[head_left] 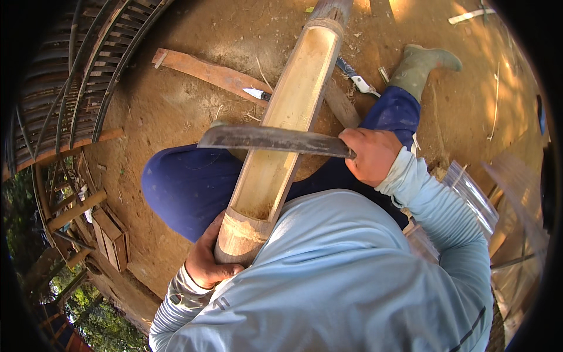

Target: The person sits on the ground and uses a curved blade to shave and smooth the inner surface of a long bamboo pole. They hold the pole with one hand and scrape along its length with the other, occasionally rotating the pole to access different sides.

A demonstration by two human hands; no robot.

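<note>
Basically, the right hand was clenched round the handle of a long machete, blade lying crosswise over the open trough of a split bamboo culm, edge resting on or just above its two cut walls; I couldn't tell whether it actually bit in. The left hand was wrapped round the near, uncut end of the culm, below the node, pinning it against the body. The culm ran from the lap away to the far ground, between the knees in dark blue trousers, its far end on bare dirt near a green rubber boot. My read: to do this cut well, the blade needed to stay square to the trough and the stroke short, wrist-driven, directed away from the left hand and thighs. The left grip looked safely behind the blade line; it should have remained there. Risk, as I judged it: blade glancing off the hard wall toward the left knee. A small knife and a flat wooden slat lay on the ground just left of the culm, with a blue-handled tool just right of it.
</note>
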